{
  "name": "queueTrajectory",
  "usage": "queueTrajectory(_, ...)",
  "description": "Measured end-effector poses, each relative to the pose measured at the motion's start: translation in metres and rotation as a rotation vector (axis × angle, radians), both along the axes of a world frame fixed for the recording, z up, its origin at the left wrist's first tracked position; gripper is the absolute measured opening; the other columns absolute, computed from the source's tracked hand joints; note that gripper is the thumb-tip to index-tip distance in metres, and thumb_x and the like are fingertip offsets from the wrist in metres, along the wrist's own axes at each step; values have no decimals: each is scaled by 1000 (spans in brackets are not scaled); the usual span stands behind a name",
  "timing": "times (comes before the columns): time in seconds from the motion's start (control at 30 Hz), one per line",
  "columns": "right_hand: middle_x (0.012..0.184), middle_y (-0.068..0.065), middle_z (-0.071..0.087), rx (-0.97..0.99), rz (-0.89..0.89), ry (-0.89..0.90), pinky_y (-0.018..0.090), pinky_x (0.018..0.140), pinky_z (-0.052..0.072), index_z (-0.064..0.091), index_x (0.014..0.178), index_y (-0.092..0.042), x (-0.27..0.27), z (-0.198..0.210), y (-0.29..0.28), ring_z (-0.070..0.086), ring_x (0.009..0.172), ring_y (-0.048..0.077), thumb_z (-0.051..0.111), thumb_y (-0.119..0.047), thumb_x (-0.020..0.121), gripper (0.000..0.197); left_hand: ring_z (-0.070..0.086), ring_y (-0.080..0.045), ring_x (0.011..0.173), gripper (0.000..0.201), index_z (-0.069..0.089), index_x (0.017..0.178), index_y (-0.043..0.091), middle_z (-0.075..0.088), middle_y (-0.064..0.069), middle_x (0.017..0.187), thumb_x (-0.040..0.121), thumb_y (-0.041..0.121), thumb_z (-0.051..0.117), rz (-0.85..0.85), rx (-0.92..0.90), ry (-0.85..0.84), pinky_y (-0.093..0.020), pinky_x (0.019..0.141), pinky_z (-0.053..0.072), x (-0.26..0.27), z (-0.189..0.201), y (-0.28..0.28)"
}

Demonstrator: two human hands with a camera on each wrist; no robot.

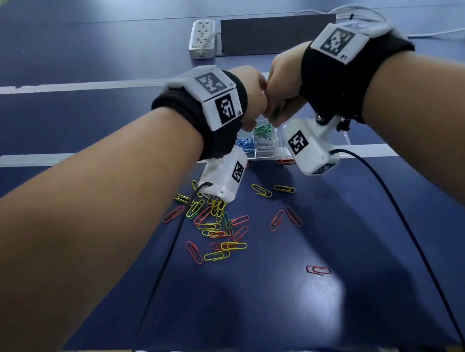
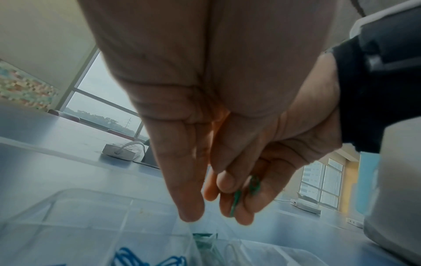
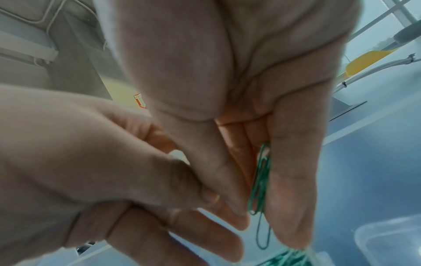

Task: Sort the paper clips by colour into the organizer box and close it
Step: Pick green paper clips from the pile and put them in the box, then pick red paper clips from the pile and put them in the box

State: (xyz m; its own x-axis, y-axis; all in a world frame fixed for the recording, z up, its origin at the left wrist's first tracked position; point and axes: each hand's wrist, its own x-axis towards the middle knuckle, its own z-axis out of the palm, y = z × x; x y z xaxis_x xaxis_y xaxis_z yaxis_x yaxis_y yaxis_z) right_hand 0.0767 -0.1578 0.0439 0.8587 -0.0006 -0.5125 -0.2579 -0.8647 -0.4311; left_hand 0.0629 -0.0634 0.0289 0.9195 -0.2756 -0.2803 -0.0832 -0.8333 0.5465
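Note:
Both hands meet above the clear organizer box. My right hand points down and pinches a small bundle of green paper clips between thumb and fingers; one clip dangles lower. Directly beneath lies the compartment of green clips, with blue clips in the compartment to its left. My left hand hangs with fairly straight fingers, its thumb touching the right hand's thumb, and holds nothing I can see. Loose red, yellow and a few green clips lie on the blue table nearer me.
A single red clip lies apart at the front right. A white power strip and a dark flat board sit behind the box. A black cable trails from the right wrist camera across the table.

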Motion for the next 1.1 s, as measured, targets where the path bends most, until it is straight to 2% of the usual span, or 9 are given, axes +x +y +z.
queueTrajectory(0.13,77,9,72,-26,-2,-48,24,67,58,68,96,2,-1,3,5,67,63,13,61,-9,88,15,69,-30,98,44,48,134,14,66,-15,111,93,0,40,54,-152,86,-45,84,57,-3,-1,0)
queueTrajectory(0.4,94,11,71,43,-31,-123,34,86,57,65,82,-5,-8,2,5,69,80,21,62,-13,86,9,66,-28,98,55,28,145,17,64,-17,116,94,3,44,79,-186,102,-40,85,57,-6,-4,23)
queueTrajectory(0.5,88,9,69,109,-62,-131,38,84,58,65,98,-1,-8,0,6,68,74,22,62,-9,83,17,62,-27,91,54,32,142,17,65,-20,115,92,0,45,86,-194,90,-42,87,55,-12,-5,38)
queueTrajectory(0.63,85,4,69,63,-38,-110,35,92,54,65,114,-2,-14,-3,7,68,92,21,53,-12,92,27,60,-25,85,49,40,138,14,66,-12,96,91,0,45,108,-198,31,-44,87,54,-23,-9,60)
queueTrajectory(0.77,84,8,59,160,-82,-20,12,43,47,51,131,-1,-19,-2,12,54,76,19,34,-14,99,39,62,-23,82,41,49,129,14,64,1,77,90,2,48,87,-144,12,-43,85,56,-33,-13,79)
queueTrajectory(0.8,83,9,60,186,-91,-37,12,40,44,52,129,0,-20,-1,12,52,72,18,35,-13,98,38,63,-21,77,36,54,122,15,63,2,74,89,3,50,79,-122,2,-41,83,56,-36,-14,82)
queueTrajectory(0.9,75,10,60,255,-74,-163,15,50,50,61,117,0,-23,-3,9,54,66,19,42,-6,93,31,58,-6,53,13,63,94,20,61,6,65,86,12,56,30,5,-53,-28,69,52,-43,-15,89)
queueTrajectory(1.0,69,3,62,154,53,-285,19,59,55,70,106,-11,-32,-10,14,57,61,15,48,-3,87,30,55,-14,66,4,67,85,22,59,6,67,83,23,64,-50,224,-128,-22,71,42,-50,-15,92)
queueTrajectory(1.1,77,-5,60,-129,391,-458,18,62,38,74,98,-24,-53,-15,30,52,74,13,54,-12,83,28,55,-17,78,6,70,83,23,63,2,76,78,26,70,-100,362,-117,-22,72,39,-53,-19,94)
